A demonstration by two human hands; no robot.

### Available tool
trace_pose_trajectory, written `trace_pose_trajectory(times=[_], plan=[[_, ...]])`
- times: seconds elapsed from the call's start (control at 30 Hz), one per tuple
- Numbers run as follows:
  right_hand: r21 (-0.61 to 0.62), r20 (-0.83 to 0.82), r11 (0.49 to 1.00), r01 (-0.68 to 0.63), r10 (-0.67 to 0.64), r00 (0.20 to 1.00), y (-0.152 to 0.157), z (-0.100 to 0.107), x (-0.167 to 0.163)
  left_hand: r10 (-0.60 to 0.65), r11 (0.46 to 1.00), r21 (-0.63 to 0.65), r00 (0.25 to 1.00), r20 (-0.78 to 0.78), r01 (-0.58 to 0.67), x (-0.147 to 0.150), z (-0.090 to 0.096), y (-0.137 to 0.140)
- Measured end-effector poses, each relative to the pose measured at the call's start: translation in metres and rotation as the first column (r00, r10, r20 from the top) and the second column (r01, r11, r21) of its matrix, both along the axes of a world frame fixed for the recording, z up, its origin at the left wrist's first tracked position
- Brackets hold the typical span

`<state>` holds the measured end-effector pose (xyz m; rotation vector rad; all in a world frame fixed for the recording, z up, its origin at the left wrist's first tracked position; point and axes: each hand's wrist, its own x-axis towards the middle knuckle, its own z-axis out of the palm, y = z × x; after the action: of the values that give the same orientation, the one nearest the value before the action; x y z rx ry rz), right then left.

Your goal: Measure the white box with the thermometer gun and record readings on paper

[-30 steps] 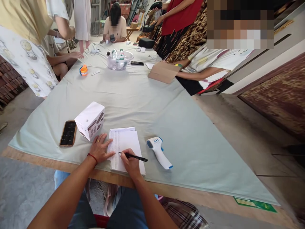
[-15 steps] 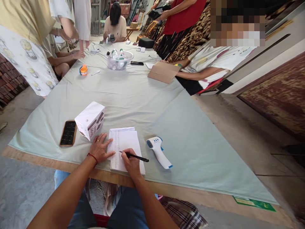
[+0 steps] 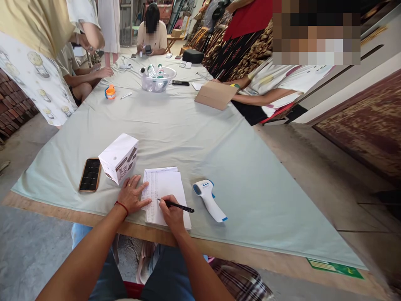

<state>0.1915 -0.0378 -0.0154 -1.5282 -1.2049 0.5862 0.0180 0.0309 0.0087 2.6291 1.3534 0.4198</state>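
Note:
A white notepad [image 3: 171, 184] lies near the table's front edge, with rows of small handwriting down its left part. My right hand [image 3: 172, 214] grips a black pen [image 3: 181, 206], its tip touching the page at the edge of the written rows. Flat with fingers spread, my left hand [image 3: 133, 195] rests on the cloth, thumb and fingertips on the notepad's left edge. Just beyond it stands a white box [image 3: 117, 156] with dark print. A phone [image 3: 89, 174] in an orange-brown case lies left of the box. On the right is a white and blue infrared thermometer [image 3: 209, 200].
A pale green cloth [image 3: 257, 196] covers the table. Farther off are a clear basin [image 3: 157, 85] of bottles, an orange tape roll [image 3: 110, 92], a black phone [image 3: 181, 83] and brown cardboard [image 3: 216, 95] before a seated person. Other people are around the table.
The pen's rear end has shifted slightly left as my right hand moves a little on the page. My left hand stays put. At the back right, the person in red has shifted.

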Motion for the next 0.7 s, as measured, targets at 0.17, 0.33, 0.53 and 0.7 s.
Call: trace_pose_trajectory(times=[0.17,0.33,0.53,0.7], plan=[[-0.004,0.002,1.000,-0.001,0.001,1.000,-0.0006,-0.0002,0.0003,0.003,1.000,-0.005,1.000,0.001,-0.003,0.0001,0.0007,-0.0001],[-0.003,-0.004,1.000,0.000,0.000,1.000,-0.0007,-0.0006,0.0000,-0.003,1.000,-0.005,1.000,0.004,0.003,-0.0003,0.0005,0.0003],[-0.005,-0.029,1.000,0.001,-0.001,1.000,-0.0008,0.0004,0.0007,-0.001,1.000,-0.003,1.000,0.001,0.001,-0.0003,0.0001,0.0002],[0.002,-0.030,1.000,0.029,-0.029,0.999,-0.0007,0.0007,0.0007,0.000,1.000,-0.009,1.000,-0.007,0.000,0.0000,0.0007,0.0001]])
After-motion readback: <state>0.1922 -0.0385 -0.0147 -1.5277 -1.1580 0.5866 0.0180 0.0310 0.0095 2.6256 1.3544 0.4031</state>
